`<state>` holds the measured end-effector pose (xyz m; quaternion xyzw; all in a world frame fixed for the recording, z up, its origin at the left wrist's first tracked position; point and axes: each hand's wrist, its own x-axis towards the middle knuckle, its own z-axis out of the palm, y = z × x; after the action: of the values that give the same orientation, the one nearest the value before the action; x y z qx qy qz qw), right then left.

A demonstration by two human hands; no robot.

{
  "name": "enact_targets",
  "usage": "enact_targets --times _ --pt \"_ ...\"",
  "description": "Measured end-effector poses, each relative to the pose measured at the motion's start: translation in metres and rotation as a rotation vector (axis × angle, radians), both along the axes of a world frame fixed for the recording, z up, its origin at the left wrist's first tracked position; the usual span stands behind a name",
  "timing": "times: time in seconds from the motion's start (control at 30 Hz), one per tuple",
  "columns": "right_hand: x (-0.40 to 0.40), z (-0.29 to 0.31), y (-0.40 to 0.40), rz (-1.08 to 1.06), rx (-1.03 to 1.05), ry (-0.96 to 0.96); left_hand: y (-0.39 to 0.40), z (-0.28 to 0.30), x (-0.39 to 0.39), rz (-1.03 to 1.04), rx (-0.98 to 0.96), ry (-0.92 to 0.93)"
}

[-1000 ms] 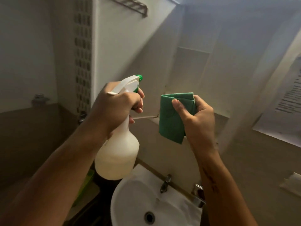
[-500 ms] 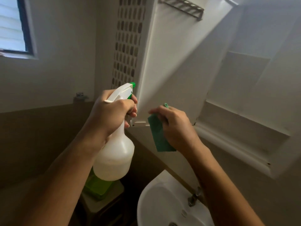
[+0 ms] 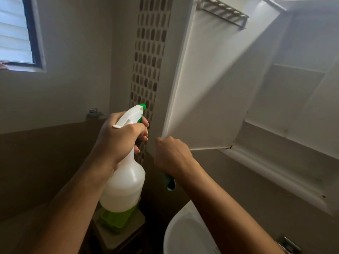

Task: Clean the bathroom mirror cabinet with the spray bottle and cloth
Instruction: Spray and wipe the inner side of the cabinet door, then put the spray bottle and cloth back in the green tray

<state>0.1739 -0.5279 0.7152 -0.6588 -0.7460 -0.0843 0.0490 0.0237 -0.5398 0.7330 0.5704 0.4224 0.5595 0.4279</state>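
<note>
Wall: the grey-brown wall (image 3: pixel 77 85) fills the far left, darker in its lower band, with a strip of small mosaic tiles (image 3: pixel 149 57) running down it just left of the cabinet door.
Mirror cabinet: my mirror cabinet (image 3: pixel 286 99) sits up on the right, open, its white shelves bare where I can see them.
Cabinet door: the door (image 3: pixel 216 85) is swung out toward me, its white inner face showing, and a metal rack (image 3: pixel 222 12) is fixed near its top edge.
Window: a dark-framed window (image 3: pixel 18 32) with blinds sits at the far upper left.
Sink: the white basin (image 3: pixel 183 233) is near, low and right of centre, below my right forearm.
Spray bottle: the white bottle (image 3: pixel 124 186) hangs upright left of centre, its green nozzle tip aimed toward the tile strip and the door's edge.
Green container: a lime-green container (image 3: pixel 117 220) lies on a low surface directly beneath the bottle.
Left hand: my left hand (image 3: pixel 119 138) grasps the bottle's neck, fingers curled round the trigger.
Right hand: my right hand (image 3: pixel 172 154) is clenched around the cloth, knuckles just below the lower left corner of the door; whether it touches the door, I cannot tell.
Cloth: only a green end of the cloth (image 3: pixel 169 182) shows, sticking down out of my right fist.
Wall fitting: a small metal fitting (image 3: pixel 94 113) sits on the far wall, left of the bottle's head.
</note>
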Motion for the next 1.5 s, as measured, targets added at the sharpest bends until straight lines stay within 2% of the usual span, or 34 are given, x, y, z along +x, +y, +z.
enact_targets --times 0.37,0.67,0.93,1.2,1.27,1.4,1.5 --pt "-0.008 -0.019 0.013 -0.047 0.032 -0.024 0.002 -0.006 0.008 -0.043 -0.004 0.030" --pt "0.019 -0.005 -0.060 -0.038 -0.037 0.015 -0.021 0.006 0.029 -0.082 0.056 0.032" --pt "0.092 0.011 -0.156 -0.129 -0.160 0.099 -0.064 0.007 0.095 -0.194 0.051 0.069" --pt "0.207 0.016 -0.241 -0.467 -0.174 0.043 -0.104 0.007 0.190 -0.448 0.095 0.063" --pt "0.232 0.013 -0.246 -0.530 -0.160 0.061 -0.105 0.004 0.210 -0.491 0.081 0.045" --pt "0.281 0.006 -0.246 -0.638 -0.131 0.137 -0.096 -0.007 0.247 -0.591 0.022 0.133" --pt "0.310 0.002 -0.234 -0.715 -0.150 0.048 -0.092 -0.014 0.259 -0.600 0.031 0.141"
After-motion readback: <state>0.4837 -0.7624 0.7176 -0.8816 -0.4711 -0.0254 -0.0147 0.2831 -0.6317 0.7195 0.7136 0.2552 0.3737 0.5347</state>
